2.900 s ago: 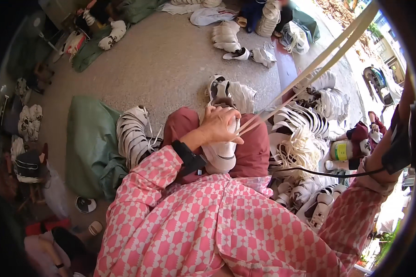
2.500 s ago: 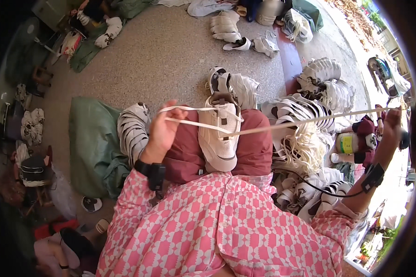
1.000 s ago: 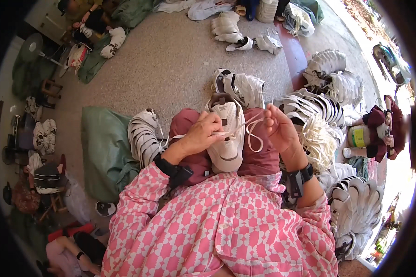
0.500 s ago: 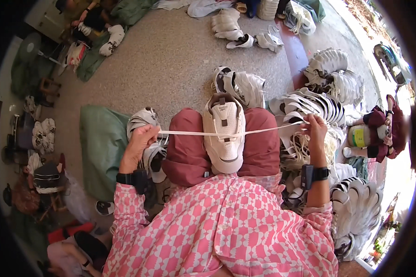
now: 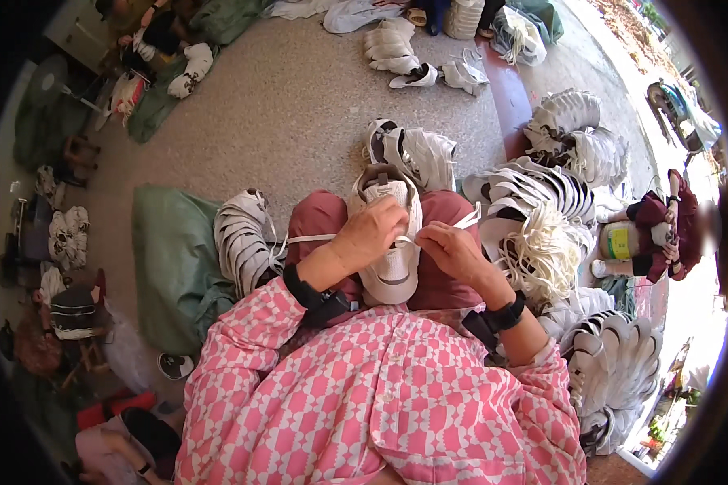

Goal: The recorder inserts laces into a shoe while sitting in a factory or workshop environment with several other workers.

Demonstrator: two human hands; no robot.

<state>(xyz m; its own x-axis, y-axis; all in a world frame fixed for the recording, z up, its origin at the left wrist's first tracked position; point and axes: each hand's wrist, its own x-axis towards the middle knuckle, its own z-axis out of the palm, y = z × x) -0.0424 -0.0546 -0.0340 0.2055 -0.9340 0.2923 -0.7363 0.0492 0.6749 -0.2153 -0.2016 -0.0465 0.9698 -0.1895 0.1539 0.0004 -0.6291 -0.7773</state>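
Observation:
A white sneaker (image 5: 390,271) rests sole-down on my lap between my dark red trouser knees. My left hand (image 5: 370,234) lies over its tongue and pinches the white shoelace (image 5: 307,238), which trails left over my knee. My right hand (image 5: 451,249) grips the lace's other end right beside the shoe, and a short tail sticks out to the right. Both hands almost touch above the eyelets. Black bands sit on both wrists.
Rows of white sneakers lie at my left (image 5: 247,238), ahead (image 5: 416,149) and in stacks at my right (image 5: 542,190). A bundle of loose white laces (image 5: 546,250) lies at the right. A green sack (image 5: 174,267) lies at my left. Another person (image 5: 655,230) sits at far right.
Half a second ago my hands held the lace stretched wide to both sides. Both have come back together over the sneaker, and the lace is now slack.

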